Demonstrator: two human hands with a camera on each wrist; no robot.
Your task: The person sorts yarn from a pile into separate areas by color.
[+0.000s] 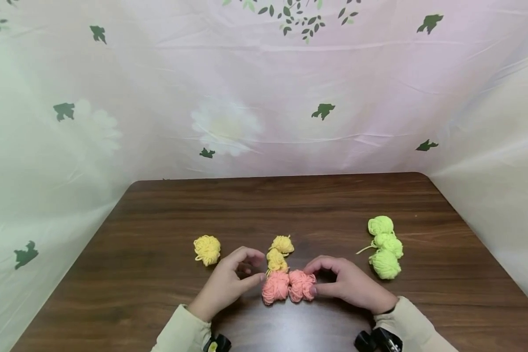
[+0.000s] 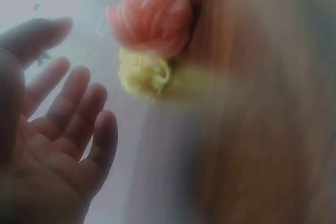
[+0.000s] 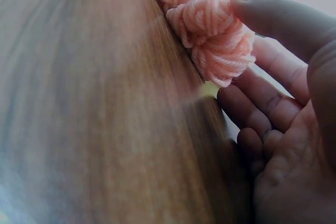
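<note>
Two pink yarn balls lie side by side at the front middle of the table, the left pink ball (image 1: 275,287) touching the right pink ball (image 1: 301,285). My right hand (image 1: 349,283) holds the right one between thumb and fingers; the right wrist view shows the thumb on the pink yarn (image 3: 226,56). Just left of the pair, my left hand (image 1: 233,281) holds nothing, its fingers loosely bent and apart from the yarn (image 2: 152,17). Behind the pink balls, a small yellow yarn ball (image 1: 276,260) and another yellow ball (image 1: 282,244) form a short line.
A single yellow yarn ball (image 1: 207,250) lies left of my left hand. To the right, green yarn balls (image 1: 385,264) stand in a column, with a loose strand (image 1: 364,249) trailing left. Patterned cloth (image 1: 264,98) hangs behind the brown wooden table (image 1: 167,215).
</note>
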